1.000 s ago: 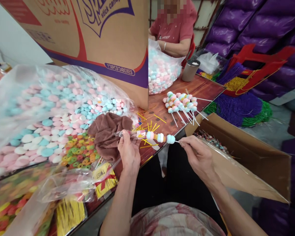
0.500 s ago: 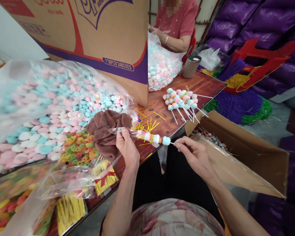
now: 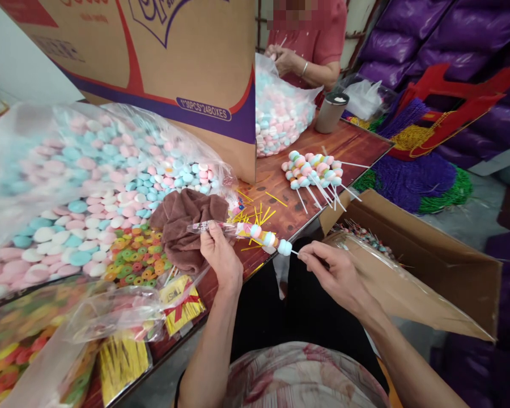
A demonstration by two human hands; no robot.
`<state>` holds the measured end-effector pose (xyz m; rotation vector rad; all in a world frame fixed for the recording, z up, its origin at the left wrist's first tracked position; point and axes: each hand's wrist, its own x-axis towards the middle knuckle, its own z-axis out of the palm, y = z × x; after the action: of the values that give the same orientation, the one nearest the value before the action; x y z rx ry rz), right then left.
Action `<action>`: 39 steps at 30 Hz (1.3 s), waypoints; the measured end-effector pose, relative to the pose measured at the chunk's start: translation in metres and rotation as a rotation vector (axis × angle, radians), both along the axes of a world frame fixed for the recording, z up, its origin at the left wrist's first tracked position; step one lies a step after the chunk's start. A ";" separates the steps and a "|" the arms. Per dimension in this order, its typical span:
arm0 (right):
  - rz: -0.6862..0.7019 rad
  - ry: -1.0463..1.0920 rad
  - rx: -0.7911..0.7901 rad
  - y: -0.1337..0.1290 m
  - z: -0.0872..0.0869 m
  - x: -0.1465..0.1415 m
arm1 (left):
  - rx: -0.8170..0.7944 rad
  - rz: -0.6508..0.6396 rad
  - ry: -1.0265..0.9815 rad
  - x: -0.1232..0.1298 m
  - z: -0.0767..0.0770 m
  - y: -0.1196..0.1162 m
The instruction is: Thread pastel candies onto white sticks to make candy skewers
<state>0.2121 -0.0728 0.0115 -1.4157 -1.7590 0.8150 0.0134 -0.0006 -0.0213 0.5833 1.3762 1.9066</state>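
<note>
My left hand (image 3: 221,255) pinches a clear printed plastic wrapper (image 3: 200,226) over the table. In my right hand (image 3: 334,269) is the thin white stick of a candy skewer (image 3: 269,239), gripped near its bare end. Pink, white and blue marshmallow pieces with orange-yellow rings are threaded on it. Its far tip meets the wrapper's mouth; how deep it sits inside I cannot tell. Under the left hand lies a brown cloth (image 3: 187,232), and beyond the skewer are loose gold twist ties (image 3: 261,215). Several finished-looking skewers (image 3: 312,170) lie piled farther back.
Loose marshmallows (image 3: 80,238) and ring candies (image 3: 138,258) cover the left side. A big carton (image 3: 153,73) stands behind them. An open cardboard box (image 3: 446,272) sits at the right, below the table. Across the table, a person (image 3: 306,56) works beside a marshmallow bag (image 3: 283,119).
The skewer now tilts more, its stick end slightly lower and shifted left with my right hand. My left hand stays nearly still. The other person's hands have moved slightly to the right.
</note>
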 end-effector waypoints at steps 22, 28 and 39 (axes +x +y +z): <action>-0.161 0.122 -0.018 -0.007 -0.006 -0.017 | 0.003 -0.191 -0.076 0.013 -0.001 -0.008; -0.096 -0.033 0.084 -0.009 -0.010 -0.020 | 0.030 -0.236 -0.213 0.021 0.006 -0.013; 0.031 0.251 -0.248 -0.006 -0.001 -0.018 | 0.046 -0.194 -0.249 0.017 0.005 -0.009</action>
<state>0.1942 -0.0790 0.0106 -1.3748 -1.5312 1.2065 0.0300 -0.0097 -0.0162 0.4656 1.0805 1.7899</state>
